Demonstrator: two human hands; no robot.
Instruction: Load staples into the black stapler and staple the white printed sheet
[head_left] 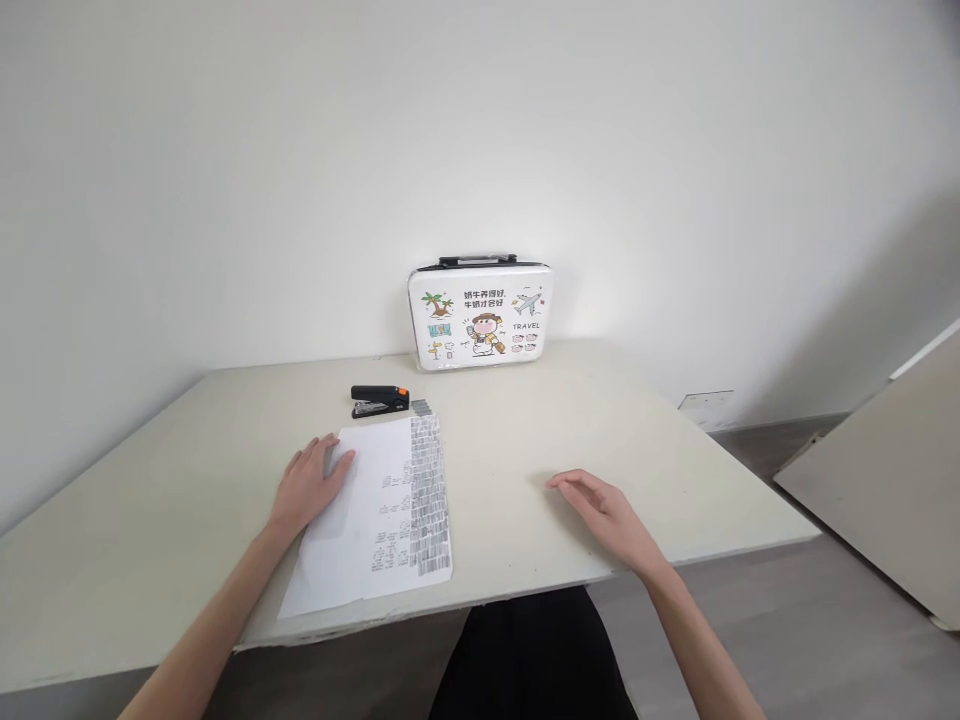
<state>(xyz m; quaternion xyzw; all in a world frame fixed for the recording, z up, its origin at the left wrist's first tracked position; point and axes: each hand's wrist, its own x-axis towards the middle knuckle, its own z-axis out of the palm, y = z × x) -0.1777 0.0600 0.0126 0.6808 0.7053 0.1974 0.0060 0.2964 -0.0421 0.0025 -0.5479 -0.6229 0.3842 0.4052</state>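
My left hand (305,485) lies at the left edge of a stack of white paper sheets (352,510), its fingers spread and its thumb over the paper. Grey barcode-like strips run down the right side of the sheets, with small printed text beside them. Just beyond their top edge sits a black stapler (379,400) with an orange part at its right end. To the right of the papers, my right hand (596,505) rests by the table's front edge, fingers loosely bent and the thumb near the index finger. Nothing shows in its grasp.
A white case (482,320) with cartoon prints and a black handle stands against the wall at the back of the pale table (510,430). A pale panel (892,480) stands on the floor at the right. My dark-clothed legs are under the front edge.
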